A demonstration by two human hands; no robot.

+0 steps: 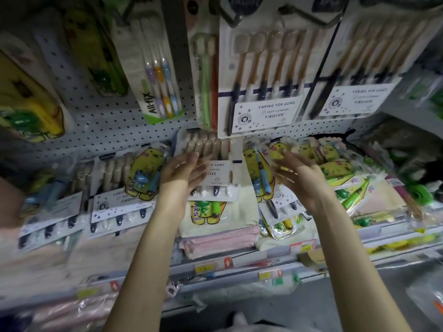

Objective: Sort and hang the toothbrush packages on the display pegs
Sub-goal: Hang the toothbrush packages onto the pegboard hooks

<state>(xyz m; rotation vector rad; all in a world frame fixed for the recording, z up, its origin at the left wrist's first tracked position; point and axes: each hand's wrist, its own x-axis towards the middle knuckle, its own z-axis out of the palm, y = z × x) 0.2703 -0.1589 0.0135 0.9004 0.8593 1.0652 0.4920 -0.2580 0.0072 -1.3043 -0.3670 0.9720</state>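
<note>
Left hand (184, 172), fingers straight, rests on white pack (217, 174); right hand (297, 174) blurred, hold unclear. Best: pinch pack's top edge, line hole with peg (233, 20).

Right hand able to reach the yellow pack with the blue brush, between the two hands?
Probably yes. The yellow pack lies on top of the pile, uncovered, right beside the right hand, whose spread fingers look empty, though they are blurred.
</note>
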